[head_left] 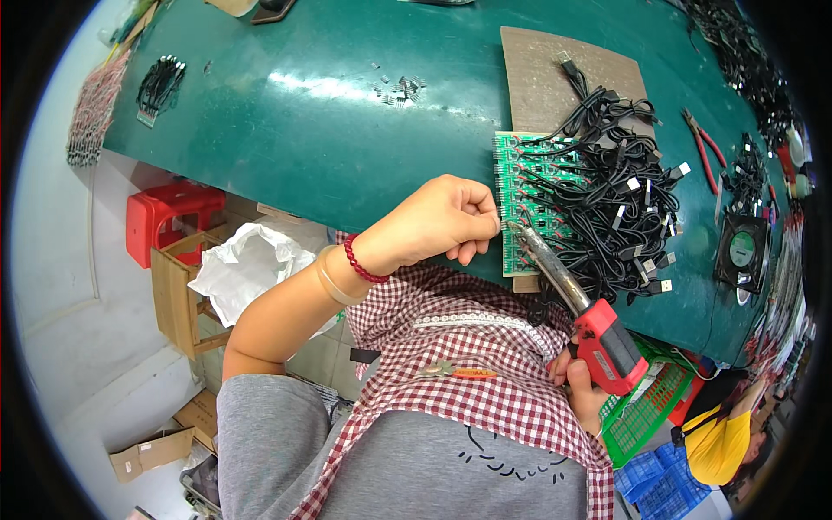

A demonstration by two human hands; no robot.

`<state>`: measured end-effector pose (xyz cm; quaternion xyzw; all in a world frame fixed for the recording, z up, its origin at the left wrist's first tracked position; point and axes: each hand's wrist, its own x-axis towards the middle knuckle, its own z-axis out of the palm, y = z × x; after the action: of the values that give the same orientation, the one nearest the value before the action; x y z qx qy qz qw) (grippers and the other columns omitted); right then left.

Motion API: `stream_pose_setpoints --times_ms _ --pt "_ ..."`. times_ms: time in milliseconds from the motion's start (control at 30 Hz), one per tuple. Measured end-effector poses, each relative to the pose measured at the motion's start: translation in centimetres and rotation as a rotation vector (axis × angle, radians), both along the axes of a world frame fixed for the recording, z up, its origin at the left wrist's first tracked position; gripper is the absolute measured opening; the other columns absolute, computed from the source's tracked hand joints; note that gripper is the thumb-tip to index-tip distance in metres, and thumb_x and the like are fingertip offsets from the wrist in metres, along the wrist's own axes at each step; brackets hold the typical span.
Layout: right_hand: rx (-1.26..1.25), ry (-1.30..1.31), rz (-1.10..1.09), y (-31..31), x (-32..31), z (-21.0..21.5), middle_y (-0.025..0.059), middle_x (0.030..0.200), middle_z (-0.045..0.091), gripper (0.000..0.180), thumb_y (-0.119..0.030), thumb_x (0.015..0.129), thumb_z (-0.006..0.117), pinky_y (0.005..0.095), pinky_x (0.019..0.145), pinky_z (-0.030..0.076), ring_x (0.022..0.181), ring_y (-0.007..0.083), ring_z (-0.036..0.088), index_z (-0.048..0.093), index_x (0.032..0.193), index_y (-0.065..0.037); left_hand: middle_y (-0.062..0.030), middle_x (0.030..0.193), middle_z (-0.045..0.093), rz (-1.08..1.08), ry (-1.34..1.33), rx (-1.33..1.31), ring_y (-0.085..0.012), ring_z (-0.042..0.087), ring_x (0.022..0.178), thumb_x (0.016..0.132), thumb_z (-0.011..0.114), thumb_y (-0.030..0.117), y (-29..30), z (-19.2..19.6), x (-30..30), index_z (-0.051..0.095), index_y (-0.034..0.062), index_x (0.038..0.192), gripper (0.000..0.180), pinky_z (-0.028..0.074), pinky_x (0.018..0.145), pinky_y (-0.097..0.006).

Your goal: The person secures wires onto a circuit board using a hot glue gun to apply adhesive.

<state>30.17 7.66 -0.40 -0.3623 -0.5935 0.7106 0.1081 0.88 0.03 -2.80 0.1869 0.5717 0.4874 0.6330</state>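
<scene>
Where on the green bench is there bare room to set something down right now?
The wide green tabletop is bare between the black part bundle, the small loose parts and the left hand. It is crowded around the circuit board under the black cables, and near the fan.

A single head-worn fisheye view looks steeply down from above the person's chest, close to the work. The green tabletop (347, 130) fills the upper frame, its edges bowed by the lens; the floor shows at left, and dark vignette rings the corners
</scene>
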Motion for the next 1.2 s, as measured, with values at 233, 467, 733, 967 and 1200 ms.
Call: stream_pose_setpoints --times_ms 233,467,733,967,1200 --pt "-0.012 -0.080 -0.040 -0.4 0.3 -0.2 0.0073 0.064 0.048 0.041 -0.030 0.085 0.060 0.0293 0.056 0.043 0.054 0.0141 0.047 0.045 0.105 0.003 -0.0050 0.063 0.057 0.025 -0.013 0.013 -0.0055 0.049 0.044 0.081 0.055 0.007 -0.1 0.1 0.2 0.056 -0.0005 0.076 0.009 0.038 0.040 -0.018" --pt "0.018 -0.031 0.087 0.2 0.0 0.8 0.0038 0.065 0.053 0.024 -0.020 0.089 0.053 0.0234 0.054 0.040 0.058 0.0104 0.049 0.053 0.075 -0.001 -0.0045 0.062 0.057 0.019 0.024 0.012 -0.0052 0.048 0.043 0.080 0.054 0.006 -0.1 0.2 0.2 0.055 -0.0007 0.075 0.008 0.037 0.040 -0.018" --pt "-0.026 -0.044 -0.034 -0.3 -0.2 0.9 0.0044 0.066 0.053 0.025 -0.021 0.089 0.053 0.0238 0.055 0.040 0.059 0.0105 0.049 0.053 0.076 0.000 -0.0043 0.062 0.057 0.022 0.023 0.008 -0.0052 0.048 0.043 0.081 0.055 0.007 -0.1 0.1 0.3 0.055 -0.0003 0.075 0.009 0.037 0.040 -0.018" --pt "-0.024 -0.049 0.001 -0.2 0.1 0.7 0.0040 0.067 0.053 0.024 -0.021 0.089 0.053 0.0237 0.055 0.040 0.059 0.0104 0.049 0.053 0.076 0.000 -0.0039 0.063 0.056 0.028 0.029 0.011 -0.0051 0.048 0.043 0.082 0.056 0.009 -0.2 0.2 0.3 0.055 0.0004 0.075 0.011 0.036 0.040 -0.019" --pt "0.004 -0.028 0.093 0.1 0.0 1.1 0.0038 0.066 0.053 0.023 -0.020 0.089 0.053 0.0233 0.054 0.040 0.058 0.0098 0.048 0.053 0.076 -0.001 -0.0035 0.063 0.056 0.017 0.056 0.006 -0.0048 0.048 0.044 0.082 0.056 0.010 -0.2 0.4 0.3 0.055 0.0008 0.075 0.012 0.035 0.040 -0.018"
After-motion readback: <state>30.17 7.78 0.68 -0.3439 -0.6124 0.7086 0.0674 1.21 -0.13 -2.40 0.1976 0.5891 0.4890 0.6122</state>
